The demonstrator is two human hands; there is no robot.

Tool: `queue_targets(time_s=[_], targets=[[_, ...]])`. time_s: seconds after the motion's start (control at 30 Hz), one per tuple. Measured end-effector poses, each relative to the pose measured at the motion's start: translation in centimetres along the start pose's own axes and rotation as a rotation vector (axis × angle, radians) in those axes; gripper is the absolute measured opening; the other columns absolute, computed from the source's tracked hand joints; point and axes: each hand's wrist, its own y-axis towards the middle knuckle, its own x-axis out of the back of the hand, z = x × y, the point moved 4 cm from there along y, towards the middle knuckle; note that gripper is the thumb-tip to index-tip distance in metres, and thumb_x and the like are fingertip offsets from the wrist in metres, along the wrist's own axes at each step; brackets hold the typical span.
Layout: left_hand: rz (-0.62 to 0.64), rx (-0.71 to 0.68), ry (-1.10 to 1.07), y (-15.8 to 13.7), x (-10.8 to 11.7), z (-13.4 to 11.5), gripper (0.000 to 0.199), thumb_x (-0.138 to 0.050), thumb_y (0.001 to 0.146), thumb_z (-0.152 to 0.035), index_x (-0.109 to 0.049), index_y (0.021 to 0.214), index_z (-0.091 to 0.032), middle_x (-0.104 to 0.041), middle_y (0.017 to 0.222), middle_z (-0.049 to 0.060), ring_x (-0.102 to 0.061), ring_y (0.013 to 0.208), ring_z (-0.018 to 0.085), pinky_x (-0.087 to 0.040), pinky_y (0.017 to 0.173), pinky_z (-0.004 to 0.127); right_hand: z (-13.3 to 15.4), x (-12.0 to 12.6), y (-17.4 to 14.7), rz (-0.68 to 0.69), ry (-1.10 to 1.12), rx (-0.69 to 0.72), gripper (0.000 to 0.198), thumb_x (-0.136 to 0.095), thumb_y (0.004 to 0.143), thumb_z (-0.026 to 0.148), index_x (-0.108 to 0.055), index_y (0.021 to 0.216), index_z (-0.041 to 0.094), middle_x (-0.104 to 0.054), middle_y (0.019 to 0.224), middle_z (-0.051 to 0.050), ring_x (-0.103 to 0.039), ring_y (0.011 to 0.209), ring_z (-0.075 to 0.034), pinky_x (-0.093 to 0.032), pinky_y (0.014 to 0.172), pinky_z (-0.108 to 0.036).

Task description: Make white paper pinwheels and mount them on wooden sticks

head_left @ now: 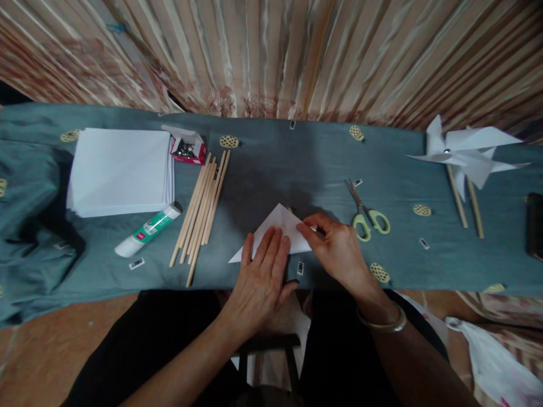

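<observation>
A white sheet of paper (278,220), folded into a triangle, lies near the table's front edge with its peak pointing away from me. My left hand (265,265) rests on it with the fingers stretched out, pressing it against the cloth. At the triangle's right corner, my right hand (335,243) pinches the paper between thumb and fingers; a bracelet circles that wrist. Just right of this hand are scissors (362,212) with light green handles, their blades slightly apart. Part of the paper is hidden under both hands.
Wooden sticks (203,206) lie left of the paper, beside a glue stick (148,230), a stack of white paper (121,172) and a red box (188,148) of small metal pieces. White paper pinwheels (462,152) on sticks lie far right. A curtain (271,56) hangs behind the table.
</observation>
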Motion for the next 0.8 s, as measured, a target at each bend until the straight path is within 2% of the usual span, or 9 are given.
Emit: queue_targets(time_s=[0.07,0.17,0.3,0.47,0.8], targets=[[-0.006,0.004,0.007,0.0,-0.1,0.0,0.071,-0.045,0.096,-0.045,-0.025,0.146,0.001,-0.044,0.148,0.026,-0.032,0.144,0.035,-0.025,0.116,0.061,0.1,0.3,-0.2,-0.023,-0.019,0.031,0.021,-0.057,0.091,0.034,-0.071,0.096,0.019,-0.075,0.082,-0.005,-0.068,0.07,-0.019,-0.049,0.066,-0.03],[0.006,0.009,0.021,-0.1,-0.2,-0.1,0.073,-0.044,0.095,-0.047,-0.025,0.147,0.001,-0.043,0.149,0.026,-0.03,0.145,0.035,-0.024,0.116,0.061,0.6,0.8,-0.9,-0.088,-0.091,0.131,0.029,-0.055,0.093,0.036,-0.067,0.111,0.018,-0.074,0.097,-0.009,-0.069,0.091,-0.024,-0.052,0.083,-0.037],[0.012,0.007,0.052,-0.1,-0.4,-0.3,0.071,-0.043,0.096,-0.049,-0.029,0.145,0.001,-0.042,0.149,0.026,-0.03,0.145,0.035,-0.023,0.116,0.062,1.4,0.4,-2.1,-0.159,-0.187,0.279,0.04,-0.052,0.094,0.04,-0.059,0.126,0.016,-0.065,0.126,-0.015,-0.059,0.119,-0.029,-0.045,0.102,-0.046],[0.01,-0.005,0.08,-0.1,-0.6,-0.2,0.07,-0.044,0.095,-0.05,-0.034,0.142,0.001,-0.042,0.149,0.026,-0.033,0.143,0.036,-0.024,0.115,0.062,1.6,-1.0,-3.4,-0.19,-0.24,0.341,0.044,-0.051,0.095,0.038,-0.053,0.131,0.013,-0.057,0.134,-0.019,-0.052,0.127,-0.03,-0.039,0.108,-0.048],[0.044,-0.016,0.114,0.0,-0.7,-0.3,0.071,-0.04,0.096,-0.053,-0.036,0.142,0.001,-0.038,0.151,0.027,-0.028,0.146,0.036,-0.022,0.116,0.061,0.4,-2.4,-4.2,-0.179,-0.242,0.288,0.052,-0.049,0.093,0.04,-0.045,0.137,0.013,-0.045,0.144,-0.02,-0.04,0.138,-0.031,-0.034,0.111,-0.05]])
